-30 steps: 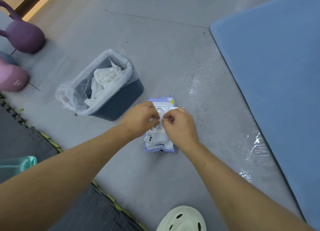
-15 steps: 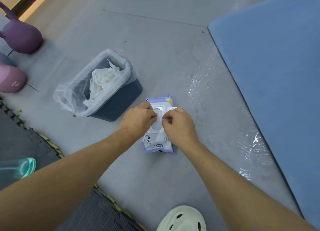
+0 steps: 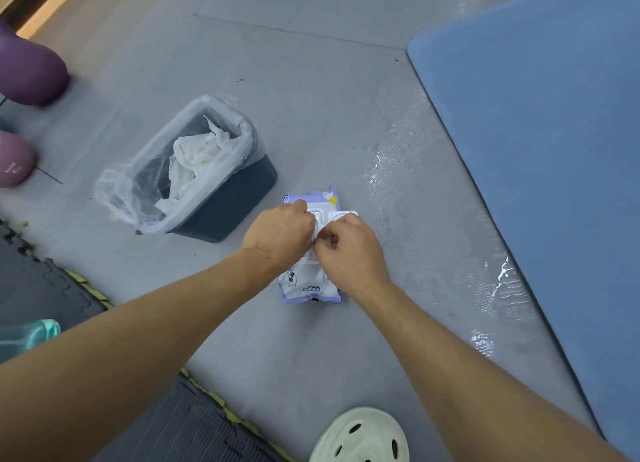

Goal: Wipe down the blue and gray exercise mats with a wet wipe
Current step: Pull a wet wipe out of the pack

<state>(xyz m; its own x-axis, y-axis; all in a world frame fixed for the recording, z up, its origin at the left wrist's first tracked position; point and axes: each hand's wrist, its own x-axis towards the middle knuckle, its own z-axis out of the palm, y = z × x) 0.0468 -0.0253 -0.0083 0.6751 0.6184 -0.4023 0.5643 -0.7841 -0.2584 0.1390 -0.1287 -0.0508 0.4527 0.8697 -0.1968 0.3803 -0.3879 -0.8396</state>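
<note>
both arms reach forward and down from the bottom of the view, forearms bare, and meet over the wipe pack [image 3: 309, 288], a lilac and white pouch lying flat on the gray mat [image 3: 311, 98].

the left hand [image 3: 278, 235] lies knuckles-up on the pack's left half, its fingers curled down onto the white lid area and gripping it. the right hand [image 3: 349, 250] sits just right of it, touching it, wrist bent a little inward, thumb and forefinger pinched together at the pack's opening. what lies between those fingertips is too small to tell. the white lid flap [image 3: 343, 215] shows just beyond the right hand's knuckles.

left of the pack, just beside it, stands a dark bin [image 3: 225, 209] lined with a clear bag, crumpled white wipes [image 3: 197, 157] inside. right of the pack the gray mat shows wet streaks [image 3: 398, 171], and past them lies the blue mat [image 3: 536, 150], well apart from the pack. far left of the pack sit a purple kettlebell [image 3: 29, 67] and a pink one [image 3: 14, 158]. nearer than the pack, at lower left, are dark foam tiles [image 3: 41, 281] and a teal bottle [image 3: 31, 333]; a pale shoe [image 3: 360, 437] shows at the bottom edge.
</note>
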